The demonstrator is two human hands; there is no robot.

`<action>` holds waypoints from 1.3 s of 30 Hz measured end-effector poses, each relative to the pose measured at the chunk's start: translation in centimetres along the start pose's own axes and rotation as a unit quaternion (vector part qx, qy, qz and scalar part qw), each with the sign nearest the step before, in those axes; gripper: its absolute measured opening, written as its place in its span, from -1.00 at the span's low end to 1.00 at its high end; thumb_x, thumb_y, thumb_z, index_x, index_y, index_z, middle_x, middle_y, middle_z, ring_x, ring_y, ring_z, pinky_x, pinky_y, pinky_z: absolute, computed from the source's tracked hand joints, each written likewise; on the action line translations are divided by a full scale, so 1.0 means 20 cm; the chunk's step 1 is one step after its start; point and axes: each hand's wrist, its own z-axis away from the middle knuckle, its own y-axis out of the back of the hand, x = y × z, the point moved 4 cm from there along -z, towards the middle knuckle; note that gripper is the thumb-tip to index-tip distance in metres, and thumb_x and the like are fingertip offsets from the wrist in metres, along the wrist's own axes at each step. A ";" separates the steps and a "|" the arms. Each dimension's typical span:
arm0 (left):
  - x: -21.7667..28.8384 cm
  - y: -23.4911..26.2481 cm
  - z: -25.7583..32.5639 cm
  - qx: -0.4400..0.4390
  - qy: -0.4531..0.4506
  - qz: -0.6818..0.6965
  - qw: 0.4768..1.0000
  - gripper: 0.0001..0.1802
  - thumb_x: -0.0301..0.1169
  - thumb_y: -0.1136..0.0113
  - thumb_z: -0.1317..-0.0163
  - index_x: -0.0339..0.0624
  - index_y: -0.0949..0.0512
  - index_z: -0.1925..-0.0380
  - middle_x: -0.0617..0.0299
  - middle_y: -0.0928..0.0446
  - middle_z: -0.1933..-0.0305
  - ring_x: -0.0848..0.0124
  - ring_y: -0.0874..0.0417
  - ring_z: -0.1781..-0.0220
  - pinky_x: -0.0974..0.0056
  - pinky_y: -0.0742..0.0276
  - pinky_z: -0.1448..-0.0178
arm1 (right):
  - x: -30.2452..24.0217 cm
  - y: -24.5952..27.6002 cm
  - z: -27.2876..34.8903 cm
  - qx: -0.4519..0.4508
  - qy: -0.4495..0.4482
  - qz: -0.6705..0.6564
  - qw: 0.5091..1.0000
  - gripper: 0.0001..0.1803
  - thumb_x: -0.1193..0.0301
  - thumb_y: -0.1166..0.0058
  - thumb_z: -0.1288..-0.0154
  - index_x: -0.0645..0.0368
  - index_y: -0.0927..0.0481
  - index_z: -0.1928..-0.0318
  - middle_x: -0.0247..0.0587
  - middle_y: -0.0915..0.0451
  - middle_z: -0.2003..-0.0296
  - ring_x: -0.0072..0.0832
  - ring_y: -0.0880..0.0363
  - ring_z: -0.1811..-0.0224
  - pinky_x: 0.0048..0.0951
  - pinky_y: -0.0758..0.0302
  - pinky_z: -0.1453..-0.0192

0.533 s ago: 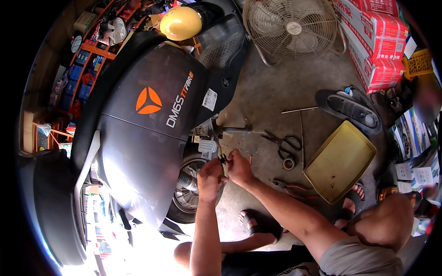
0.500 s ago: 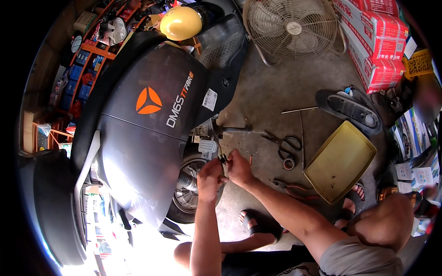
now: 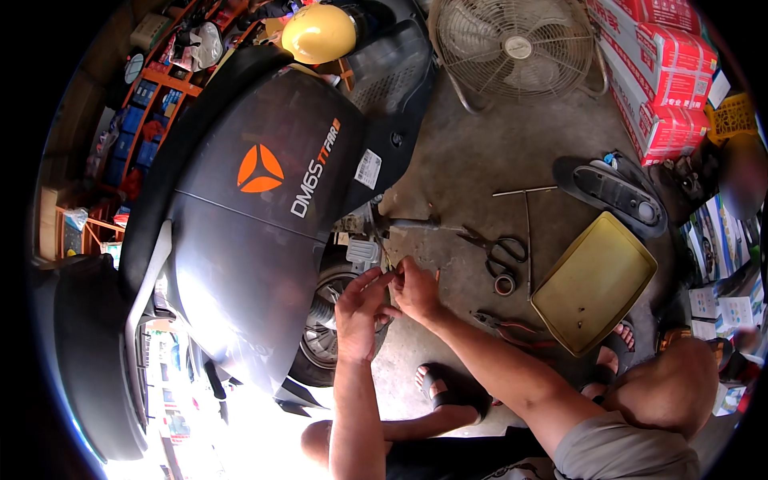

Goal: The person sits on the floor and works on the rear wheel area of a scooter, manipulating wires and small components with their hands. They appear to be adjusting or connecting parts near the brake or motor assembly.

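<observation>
My right hand (image 3: 418,294) is closed in a pinch at the end of thin wires (image 3: 387,258) that run down from the underside of a dark grey scooter (image 3: 248,216). My left hand (image 3: 362,314) is right beside it, palm turned inward. Its fingers are stretched out and its thumb stands apart, with the fingertips close to the pinch. Whether they touch the wires I cannot tell. Behind my left hand is the scooter's wheel (image 3: 316,360), and a grey ribbed pedal (image 3: 364,253) sits just above the hands.
Black-handled scissors (image 3: 506,254), a tape roll (image 3: 504,284), red-handled pliers (image 3: 512,326) and a T-shaped wrench (image 3: 527,232) lie on the floor. Farther right are a yellow tray (image 3: 596,280) and a dark plastic cover (image 3: 612,192). A fan (image 3: 516,48) and red-white boxes (image 3: 672,72) stand at the back.
The left fingers have loosened from a pinch and spread out. A small dark piece seen between the hands before is now hidden. The right hand stays nearly in place.
</observation>
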 end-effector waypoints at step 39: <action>-0.58 0.07 -0.43 0.169 -0.052 -0.080 0.981 -0.81 -0.41 -0.26 -0.23 -0.36 -0.60 0.30 0.23 -0.64 0.39 0.47 -0.61 0.52 0.42 -0.46 0.46 | 0.19 0.00 -0.13 -0.069 -0.117 -0.165 0.977 -0.88 0.43 -0.18 -0.16 0.23 -0.62 0.40 -0.13 -0.65 0.52 -0.42 -0.62 0.49 -0.37 -0.49 0.36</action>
